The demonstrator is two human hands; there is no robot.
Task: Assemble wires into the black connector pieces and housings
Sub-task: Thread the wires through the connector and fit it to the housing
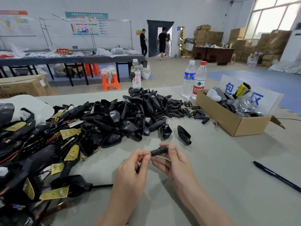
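Note:
My right hand (175, 162) grips a small black connector piece (158, 150) with a brass tip, held above the table. My left hand (136, 170) pinches a thin red wire (143, 157) whose end meets the connector's rear opening. A black wire (102, 186) runs from under my left wrist to the left. A large heap of black housings (127, 115) lies beyond my hands. Two single housings (165, 131) (184, 135) lie just ahead of my hands. Small black connector pieces (182, 110) are scattered to the right of the heap.
Wired assemblies with yellow boards (40, 152) cover the table's left side. A cardboard box (234, 121) of parts stands at the right, with three water bottles (194, 79) behind the heap. A black pen (276, 176) lies at the right. People stand at a far doorway.

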